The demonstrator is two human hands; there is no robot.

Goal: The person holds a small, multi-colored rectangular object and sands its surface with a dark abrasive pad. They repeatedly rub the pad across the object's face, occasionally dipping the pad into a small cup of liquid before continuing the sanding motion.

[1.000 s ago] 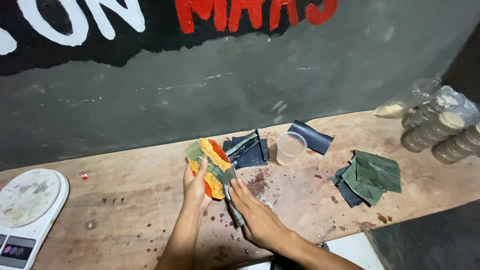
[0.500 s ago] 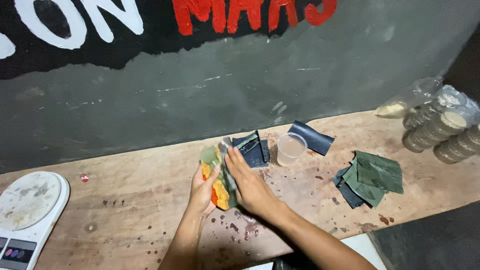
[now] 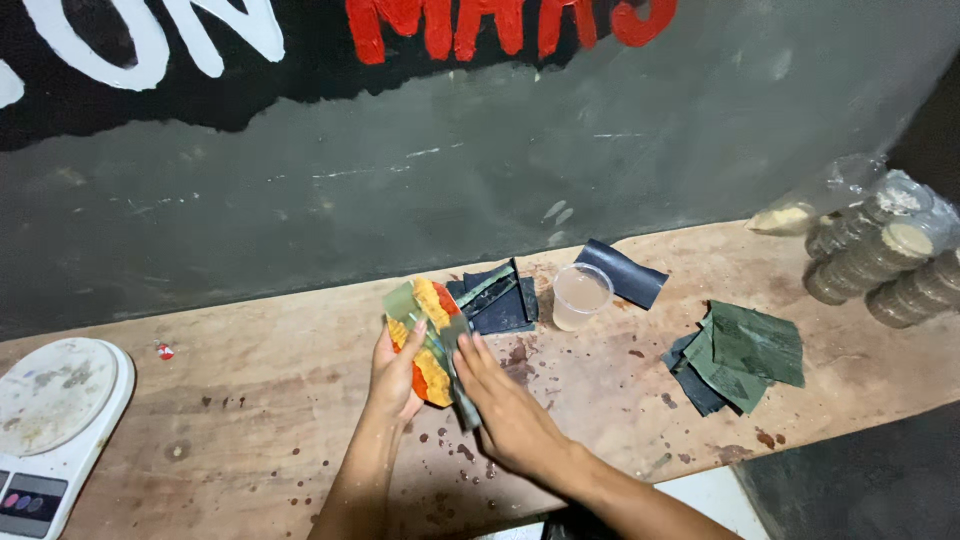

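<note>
Sanding strokes are what the hands show: the right hand [image 3: 505, 410] has drawn back toward the front edge of the surface [image 3: 250, 400], where half a second ago it lay up over the top of the orange-and-yellow piece [image 3: 432, 345]. A second ago it sat low as well, so the hand has gone up along the piece and come down again, one full pass. Its grip is clenched on a long grey strip of sandpaper [image 3: 462, 385], fingers flat on top, the strip laid slantwise across the lower right side of the piece.

The left hand [image 3: 398, 365] has barely shifted across the three views. It grasps the piece from the left and underneath, thumb over its edge, and props it tilted just above the surface, near the middle and closer to the back edge than the front.

Nothing else has moved. Dark folded sheets [image 3: 497, 298] lie just behind the piece, a clear plastic cup [image 3: 581, 297] of cloudy liquid stands beside them, and a green and dark pile of sheets [image 3: 742, 352] lies well apart toward the right edge. A white kitchen scale [image 3: 55, 420] sits at the front left corner. Dark wet spots mark the wood around the hands.
</note>
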